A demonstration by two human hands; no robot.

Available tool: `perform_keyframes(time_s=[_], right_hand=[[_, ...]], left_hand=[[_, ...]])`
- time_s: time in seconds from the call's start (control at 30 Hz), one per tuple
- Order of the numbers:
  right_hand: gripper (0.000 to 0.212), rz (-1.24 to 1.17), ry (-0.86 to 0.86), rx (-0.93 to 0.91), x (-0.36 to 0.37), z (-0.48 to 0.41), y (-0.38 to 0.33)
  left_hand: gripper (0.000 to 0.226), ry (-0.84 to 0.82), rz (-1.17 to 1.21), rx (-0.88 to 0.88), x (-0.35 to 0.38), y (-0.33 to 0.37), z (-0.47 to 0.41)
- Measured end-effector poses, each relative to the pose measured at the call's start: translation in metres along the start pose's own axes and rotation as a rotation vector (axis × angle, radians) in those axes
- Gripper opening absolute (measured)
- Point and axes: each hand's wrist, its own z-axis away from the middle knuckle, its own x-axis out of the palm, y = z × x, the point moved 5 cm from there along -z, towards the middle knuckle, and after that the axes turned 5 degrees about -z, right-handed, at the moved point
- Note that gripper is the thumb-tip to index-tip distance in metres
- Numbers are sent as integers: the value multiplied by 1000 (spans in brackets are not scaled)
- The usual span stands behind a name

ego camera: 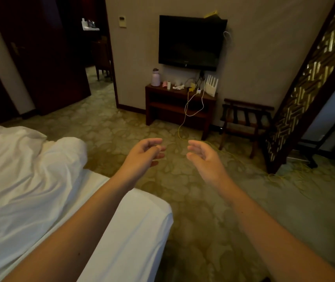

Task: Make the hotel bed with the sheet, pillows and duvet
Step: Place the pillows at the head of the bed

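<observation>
**Head view: empty hands hover off the bed corner, duvet yet to be spread**

Nearest you, the corner of the bed [158,241] sits under your left forearm, and the white sheet [134,208] lies fairly smooth across it. Just beyond, toward your left, the duvet [24,169] is heaped and creased on the mattress, with one rounded fold reaching close to the edge. No pillows are in view.

Your left hand [142,153] and right hand [205,159] hang side by side over the carpet [193,220], apart from each other and well clear of the bedding. The fingers of both are loosely curled and hold nothing.

Farther out, a yellow cable [179,130] drops from the console table [178,102] and trails across the floor toward your right. A luggage rack [246,117] stands beside the table and a dark television [191,41] is mounted on the wall above it.

The risks from here look plain enough:

- **Duvet sliding off:** If you haul it by that one near fold, its weight may carry it over the edge and onto the carpet.
- **Sheet pulled loose:** The same pull may drag the sheet off this corner and undo the smooth part.
- **A poor hold:** A pinch that catches only the cover, and not the filling, would likely twist the duvet rather than spread it.
- **The cable:** It lies where you might step when you walk round the bed, so a caught foot could trip you or yank things off the table.
</observation>
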Motion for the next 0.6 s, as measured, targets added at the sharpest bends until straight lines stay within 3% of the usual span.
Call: perform_keyframes(time_s=[0.27,0.6], right_hand=[[39,78,-113,-19,-75,-195,27],[40,85,-254,-43,-50,-420,71]], left_hand=[[26,88,52,-42,77,6,-178],[17,256,102,-78,67,-15,-393]])
